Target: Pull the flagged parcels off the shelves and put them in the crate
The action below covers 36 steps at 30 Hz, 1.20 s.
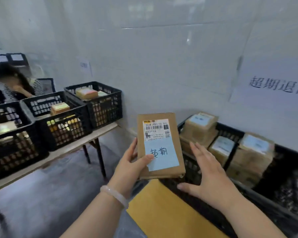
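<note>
Left hand grips the blue-flagged parcel label-up at the black crate rim, while the right hand, open-fingered, seemingly readies a spot.

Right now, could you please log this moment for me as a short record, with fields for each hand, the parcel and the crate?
left hand: grips the parcel by its left edge, thumb on the blue note
right hand: open, fingers spread, over the crate's near side, holding nothing
parcel: brown, printed label above the blue note, not yet in the crate
crate: black, at right, holds stacked parcels with blue notes
elsewhere: black crates on a table at left; yellow envelope below the hands
</note>
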Available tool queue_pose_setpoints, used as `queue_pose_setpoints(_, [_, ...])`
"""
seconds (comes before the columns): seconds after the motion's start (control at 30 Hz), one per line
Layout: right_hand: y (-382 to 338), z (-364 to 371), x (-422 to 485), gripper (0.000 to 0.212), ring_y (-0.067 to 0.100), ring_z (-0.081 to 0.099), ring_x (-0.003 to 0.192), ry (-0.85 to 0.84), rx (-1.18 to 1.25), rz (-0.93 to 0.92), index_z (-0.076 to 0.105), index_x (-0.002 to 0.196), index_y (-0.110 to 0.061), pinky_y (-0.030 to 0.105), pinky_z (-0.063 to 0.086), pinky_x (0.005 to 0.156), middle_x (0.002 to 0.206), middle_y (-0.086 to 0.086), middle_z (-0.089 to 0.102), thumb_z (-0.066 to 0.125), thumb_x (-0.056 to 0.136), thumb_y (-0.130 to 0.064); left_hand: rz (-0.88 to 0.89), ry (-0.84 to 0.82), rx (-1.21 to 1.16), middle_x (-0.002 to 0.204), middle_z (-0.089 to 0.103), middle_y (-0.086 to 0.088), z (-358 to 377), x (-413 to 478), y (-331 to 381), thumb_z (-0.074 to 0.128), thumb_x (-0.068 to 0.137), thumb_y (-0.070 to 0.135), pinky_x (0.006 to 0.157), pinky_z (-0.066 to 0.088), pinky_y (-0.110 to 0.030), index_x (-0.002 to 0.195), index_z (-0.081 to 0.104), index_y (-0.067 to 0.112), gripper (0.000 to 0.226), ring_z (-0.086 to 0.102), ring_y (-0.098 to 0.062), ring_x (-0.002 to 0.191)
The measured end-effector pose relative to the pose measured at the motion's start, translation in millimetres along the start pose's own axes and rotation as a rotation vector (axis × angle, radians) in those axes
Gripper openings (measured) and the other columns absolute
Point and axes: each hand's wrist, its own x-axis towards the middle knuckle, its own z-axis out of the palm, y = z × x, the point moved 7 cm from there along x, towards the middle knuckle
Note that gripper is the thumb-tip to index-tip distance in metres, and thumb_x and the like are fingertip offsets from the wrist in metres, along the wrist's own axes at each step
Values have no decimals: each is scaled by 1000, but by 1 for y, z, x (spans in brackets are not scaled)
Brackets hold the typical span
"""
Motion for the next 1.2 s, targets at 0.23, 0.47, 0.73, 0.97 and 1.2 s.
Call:
queue_pose_setpoints(0.23, [92,-50,-36,118,3,-10,146,105,55,247,-22,140,-58,40,8,122,153,-32,-20,66,62,-77,-79,-272,56,108,74,5,133,41,-16,73,86,17,84,58,-47,141,40,47,71,72,-22,98])
queue_pose_setpoints(0.47, [140,-73,-49,115,-2,-4,144,198,79,415,-19,138,-61,38,14,121,152,-35,-14,68,65,-72,-133,-411,129,109,73,8,208,92,-27,77,82,23,80,59,-40,138,44,50,69,72,-17,96])
queue_pose_setpoints(0.73, [162,-72,-39,112,-3,-4,144,225,86,541,-18,137,-63,38,15,120,150,-38,-17,69,67,-71,-203,-511,197,105,75,2,240,150,-38,77,82,24,85,58,-51,140,41,51,73,74,-22,93])
queue_pose_setpoints(0.97, [175,-70,-24,114,-4,-4,143,245,63,602,-16,142,-58,34,11,118,153,-34,-16,70,68,-68,-222,-642,292,107,74,9,238,168,-56,76,83,24,93,54,-48,139,41,51,71,71,-17,99])
queue_pose_setpoints(1.2, [185,-61,-10,101,-8,1,140,278,196,642,-4,146,-55,29,11,115,155,-31,-2,67,75,-62,-237,-705,220,118,71,10,232,171,-71,78,70,29,98,52,-49,146,36,42,88,68,-17,109])
